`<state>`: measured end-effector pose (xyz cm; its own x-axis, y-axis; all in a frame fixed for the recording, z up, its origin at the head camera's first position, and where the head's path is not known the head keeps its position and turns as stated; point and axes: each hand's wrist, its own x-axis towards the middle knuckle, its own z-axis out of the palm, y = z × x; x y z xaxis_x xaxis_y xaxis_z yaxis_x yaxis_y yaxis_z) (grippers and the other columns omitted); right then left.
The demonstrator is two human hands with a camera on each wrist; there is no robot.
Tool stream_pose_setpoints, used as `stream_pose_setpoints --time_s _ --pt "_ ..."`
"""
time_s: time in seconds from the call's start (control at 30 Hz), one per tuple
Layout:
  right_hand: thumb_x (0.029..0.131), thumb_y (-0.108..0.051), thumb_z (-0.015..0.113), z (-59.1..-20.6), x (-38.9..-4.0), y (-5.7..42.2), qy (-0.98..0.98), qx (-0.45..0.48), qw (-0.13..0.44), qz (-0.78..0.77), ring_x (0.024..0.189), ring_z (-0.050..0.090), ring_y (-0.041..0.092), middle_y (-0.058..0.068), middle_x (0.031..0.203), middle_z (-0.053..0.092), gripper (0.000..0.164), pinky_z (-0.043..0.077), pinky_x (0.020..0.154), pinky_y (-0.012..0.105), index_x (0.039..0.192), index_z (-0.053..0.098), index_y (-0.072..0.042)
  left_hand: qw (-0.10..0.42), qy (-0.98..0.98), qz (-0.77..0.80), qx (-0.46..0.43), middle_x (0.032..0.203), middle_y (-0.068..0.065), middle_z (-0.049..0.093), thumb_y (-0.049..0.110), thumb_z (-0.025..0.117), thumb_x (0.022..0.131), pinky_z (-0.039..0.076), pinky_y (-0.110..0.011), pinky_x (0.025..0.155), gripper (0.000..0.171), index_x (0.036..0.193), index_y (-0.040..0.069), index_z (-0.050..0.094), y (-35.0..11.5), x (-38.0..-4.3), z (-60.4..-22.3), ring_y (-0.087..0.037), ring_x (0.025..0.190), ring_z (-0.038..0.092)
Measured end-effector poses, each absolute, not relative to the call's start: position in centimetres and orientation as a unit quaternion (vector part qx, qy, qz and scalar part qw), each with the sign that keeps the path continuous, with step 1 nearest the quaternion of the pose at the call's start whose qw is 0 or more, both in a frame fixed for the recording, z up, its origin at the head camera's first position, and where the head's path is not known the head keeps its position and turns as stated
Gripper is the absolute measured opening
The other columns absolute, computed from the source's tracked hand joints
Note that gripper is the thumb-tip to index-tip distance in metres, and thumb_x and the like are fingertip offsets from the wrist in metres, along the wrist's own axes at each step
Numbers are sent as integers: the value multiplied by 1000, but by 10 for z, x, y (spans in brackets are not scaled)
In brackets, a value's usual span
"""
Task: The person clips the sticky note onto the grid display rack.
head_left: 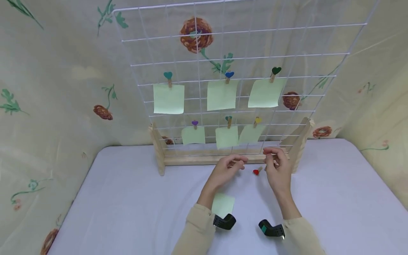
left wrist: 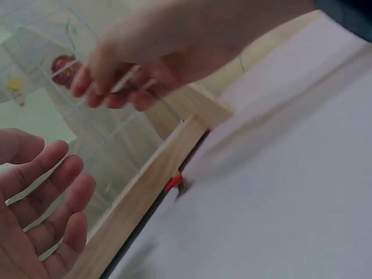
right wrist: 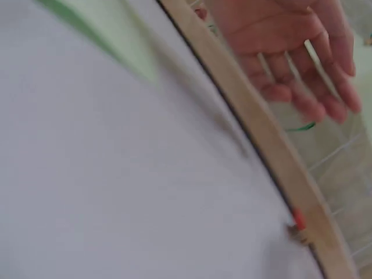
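Note:
My left hand is held in front of the rack's wooden base with its fingers extended and slightly bent; nothing shows in it. To the right, my right hand hovers before the base's right part, fingers loosely curved, and no object shows clearly between them. Between and below the hands lies a small wooden clothespin with a red heart, close to the base; the left wrist view shows the red heart beside the beam. A pale green sticky note lies on the table by my left wrist.
A white wire grid stands in a wooden base at the table's back. Several green notes hang on it in two rows, each under a heart clothespin. Patterned cloth surrounds the white table.

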<state>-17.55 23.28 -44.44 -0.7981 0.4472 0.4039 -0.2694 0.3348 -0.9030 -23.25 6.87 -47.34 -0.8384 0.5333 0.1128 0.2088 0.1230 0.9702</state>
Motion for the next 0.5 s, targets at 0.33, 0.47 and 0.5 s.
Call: stream_pose_setpoints --time_s 0.33,0.47,0.5 --pt "94 -1 48 -502 -163 239 -766 -118 255 578 75 60 13 0 90 63 19 46 56 13 102 65 -3 117 771 566 267 107 -4 69 20 56 95 50 -21 86 22 111 9 66 50 -236 -485 -10 94 63" --pt "93 0 48 -499 -158 238 -775 -126 240 571 78 60 14 12 95 65 20 46 60 12 103 65 -2 128 787 541 269 109 -2 69 22 57 95 49 -21 87 24 112 9 66 47 -236 -489 -10 96 63" --pt "93 1 48 -496 -156 237 -779 -129 236 566 78 60 14 15 96 65 20 46 61 12 103 65 -1 129 790 536 270 110 -2 69 22 57 95 49 -21 87 24 112 9 66 46 -235 -490 -10 96 62"
